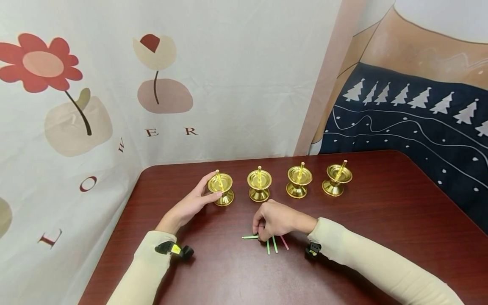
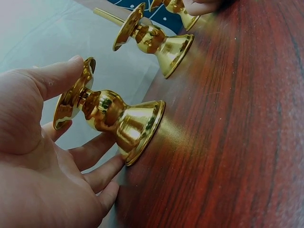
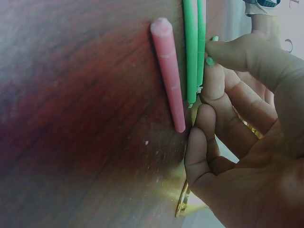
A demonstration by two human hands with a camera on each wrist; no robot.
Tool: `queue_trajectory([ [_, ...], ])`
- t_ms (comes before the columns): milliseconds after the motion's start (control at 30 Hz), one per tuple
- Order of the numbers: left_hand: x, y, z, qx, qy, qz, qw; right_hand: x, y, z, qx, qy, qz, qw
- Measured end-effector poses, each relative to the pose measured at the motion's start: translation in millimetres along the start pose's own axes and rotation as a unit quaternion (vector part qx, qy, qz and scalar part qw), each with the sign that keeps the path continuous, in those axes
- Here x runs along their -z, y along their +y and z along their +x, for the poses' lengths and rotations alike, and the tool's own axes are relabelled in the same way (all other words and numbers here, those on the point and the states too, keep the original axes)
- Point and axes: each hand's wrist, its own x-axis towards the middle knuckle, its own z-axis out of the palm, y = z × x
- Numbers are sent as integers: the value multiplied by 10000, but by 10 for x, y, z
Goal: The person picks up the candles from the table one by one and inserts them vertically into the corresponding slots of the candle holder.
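My left hand (image 1: 189, 208) holds the leftmost gold candle holder (image 1: 224, 197), which stands on the table. The thumb lies at its dish rim, and the other fingers pass behind the dish and base (image 2: 140, 130). Low over the table, my right hand (image 1: 282, 218) pinches a thin green candle (image 1: 249, 237) between thumb and index finger; its end pokes out to the left. Just below that hand lie two more green candles (image 3: 190, 52) and a pink candle (image 3: 168, 71), side by side.
Three more gold candle holders, a second (image 1: 259, 192), a third (image 1: 297, 189) and a fourth (image 1: 333, 187), stand in a row to the right. Each holder has a slim yellowish stick upright in its dish. Behind the dark red table (image 1: 213, 262) hangs a printed curtain (image 1: 244, 84).
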Motion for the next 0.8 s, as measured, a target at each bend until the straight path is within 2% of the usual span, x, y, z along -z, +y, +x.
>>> queue_trajectory([
  [233, -2, 6, -8, 35, 3, 3, 10000, -19, 2, 27, 312, 154, -211, 9992],
  [467, -3, -1, -6, -7, -2, -49, 10000, -28, -92, 78, 246, 475, 22, 9986],
  [800, -11, -2, -12, -81, -18, -118, 9999, 101, -250, 230, 387, 1399, 161, 9893],
])
